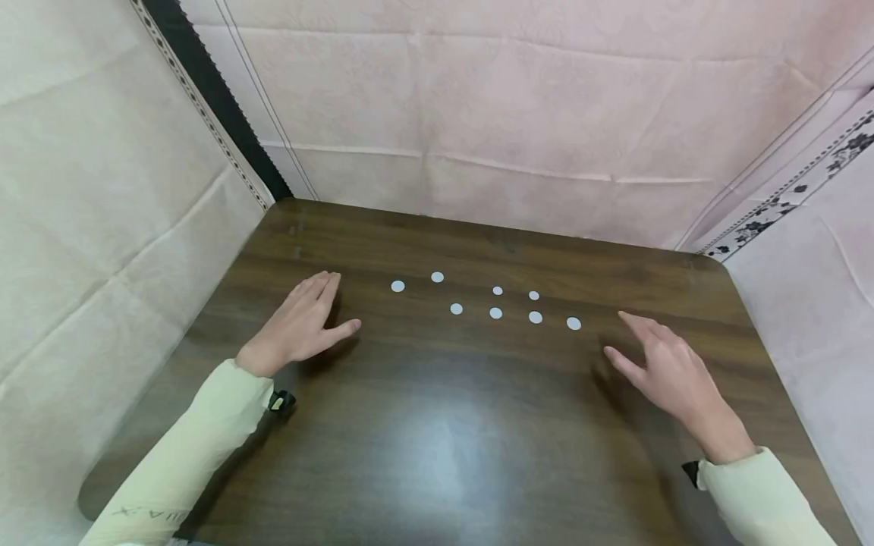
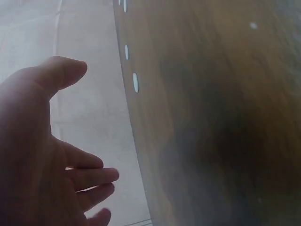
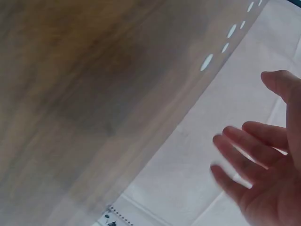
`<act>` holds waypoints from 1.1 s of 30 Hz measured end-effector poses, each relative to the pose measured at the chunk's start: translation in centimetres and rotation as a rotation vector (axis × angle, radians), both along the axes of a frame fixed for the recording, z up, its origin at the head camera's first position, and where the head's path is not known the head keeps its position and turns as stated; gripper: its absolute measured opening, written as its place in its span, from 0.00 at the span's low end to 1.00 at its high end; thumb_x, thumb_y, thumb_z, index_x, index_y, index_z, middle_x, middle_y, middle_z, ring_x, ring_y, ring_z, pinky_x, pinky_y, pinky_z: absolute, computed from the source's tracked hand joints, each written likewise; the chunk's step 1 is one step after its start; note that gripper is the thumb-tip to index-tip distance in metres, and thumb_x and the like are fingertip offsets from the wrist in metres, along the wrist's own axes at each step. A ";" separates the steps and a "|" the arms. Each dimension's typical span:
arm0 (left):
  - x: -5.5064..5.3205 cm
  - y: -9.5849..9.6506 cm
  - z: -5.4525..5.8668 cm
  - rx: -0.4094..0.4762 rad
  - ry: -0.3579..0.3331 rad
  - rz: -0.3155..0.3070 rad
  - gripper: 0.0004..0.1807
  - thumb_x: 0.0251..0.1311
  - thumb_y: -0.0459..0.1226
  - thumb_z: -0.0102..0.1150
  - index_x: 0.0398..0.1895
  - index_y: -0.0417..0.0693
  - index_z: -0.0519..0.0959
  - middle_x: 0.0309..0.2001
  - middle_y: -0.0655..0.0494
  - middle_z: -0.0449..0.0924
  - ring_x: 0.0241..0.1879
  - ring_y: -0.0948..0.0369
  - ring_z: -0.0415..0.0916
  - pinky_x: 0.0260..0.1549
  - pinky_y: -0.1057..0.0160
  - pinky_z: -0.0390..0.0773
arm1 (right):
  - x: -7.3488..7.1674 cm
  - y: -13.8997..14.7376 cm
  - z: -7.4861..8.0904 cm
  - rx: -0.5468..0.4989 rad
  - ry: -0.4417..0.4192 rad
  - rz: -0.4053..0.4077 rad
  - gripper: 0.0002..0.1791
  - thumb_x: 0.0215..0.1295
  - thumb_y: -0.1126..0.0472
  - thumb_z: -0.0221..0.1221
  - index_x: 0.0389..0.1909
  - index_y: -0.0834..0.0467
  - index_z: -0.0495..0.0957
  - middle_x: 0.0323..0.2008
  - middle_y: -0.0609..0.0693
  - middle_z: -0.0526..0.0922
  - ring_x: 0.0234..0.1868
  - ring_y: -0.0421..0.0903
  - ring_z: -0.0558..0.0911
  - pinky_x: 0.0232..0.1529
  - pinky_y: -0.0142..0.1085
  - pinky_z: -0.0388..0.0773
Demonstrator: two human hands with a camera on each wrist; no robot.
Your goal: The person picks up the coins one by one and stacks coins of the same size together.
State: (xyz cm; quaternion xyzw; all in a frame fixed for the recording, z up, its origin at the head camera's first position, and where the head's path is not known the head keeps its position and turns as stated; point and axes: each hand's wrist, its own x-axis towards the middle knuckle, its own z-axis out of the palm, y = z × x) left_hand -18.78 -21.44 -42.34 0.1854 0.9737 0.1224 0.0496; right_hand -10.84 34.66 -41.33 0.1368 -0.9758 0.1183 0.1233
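Observation:
Several flat, round, pale discs lie in two loose rows across the middle of a brown wood-grain table. The leftmost disc is closest to my left hand, whose fingers reach forward with the thumb spread towards the discs. On the other side my right hand is held out past the rightmost disc, fingers extended and thumb apart. Neither hand holds anything. In the left wrist view a disc shows beyond the thumb; the right wrist view has another disc near the table's edge.
Pale cloth hangs behind the table, with more cloth at the left and right. A dark strip runs down the back left corner. Both forearms wear light sleeves, with a small black device at the left wrist.

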 end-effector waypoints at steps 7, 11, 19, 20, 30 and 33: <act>-0.4 1.2 0.7 0.074 -0.008 -0.013 0.50 0.74 0.58 0.55 0.80 0.27 0.54 0.79 0.28 0.56 0.79 0.34 0.56 0.77 0.34 0.59 | -1.2 -2.2 1.1 -0.053 -0.006 0.092 0.25 0.66 0.56 0.71 0.59 0.67 0.82 0.54 0.66 0.86 0.56 0.67 0.85 0.55 0.64 0.80; -0.7 2.1 1.2 0.102 0.009 -0.041 0.46 0.73 0.55 0.57 0.77 0.26 0.58 0.77 0.28 0.61 0.74 0.34 0.65 0.73 0.33 0.65 | -2.2 -3.7 1.4 -0.069 -0.021 0.160 0.22 0.65 0.58 0.72 0.54 0.67 0.84 0.50 0.63 0.89 0.51 0.62 0.88 0.51 0.59 0.84; -1.3 4.6 1.7 0.131 0.081 -0.132 0.38 0.69 0.48 0.64 0.69 0.26 0.68 0.64 0.32 0.74 0.51 0.44 0.81 0.59 0.41 0.81 | -4.4 -7.0 1.8 -0.082 -0.109 0.258 0.18 0.65 0.59 0.71 0.51 0.66 0.85 0.46 0.60 0.90 0.46 0.58 0.89 0.48 0.53 0.85; -1.4 4.9 1.7 0.136 0.088 -0.143 0.37 0.69 0.48 0.64 0.68 0.26 0.69 0.62 0.33 0.75 0.49 0.45 0.81 0.57 0.43 0.83 | -4.7 -7.4 1.8 -0.086 -0.133 0.266 0.19 0.66 0.59 0.71 0.52 0.67 0.84 0.47 0.60 0.90 0.47 0.58 0.89 0.49 0.53 0.85; -2.5 8.2 1.4 0.147 0.113 -0.223 0.29 0.68 0.45 0.63 0.61 0.30 0.75 0.54 0.40 0.80 0.46 0.50 0.83 0.49 0.53 0.86 | -7.2 -11.6 2.4 -0.057 -0.211 0.354 0.19 0.66 0.61 0.71 0.53 0.68 0.84 0.49 0.61 0.89 0.48 0.57 0.88 0.52 0.51 0.86; -2.8 9.1 1.5 0.138 0.087 -0.233 0.30 0.69 0.45 0.63 0.63 0.30 0.74 0.54 0.40 0.80 0.48 0.49 0.83 0.50 0.52 0.86 | -8.0 -12.9 2.4 -0.059 -0.223 0.384 0.21 0.66 0.61 0.71 0.54 0.69 0.83 0.50 0.63 0.89 0.51 0.58 0.89 0.53 0.51 0.86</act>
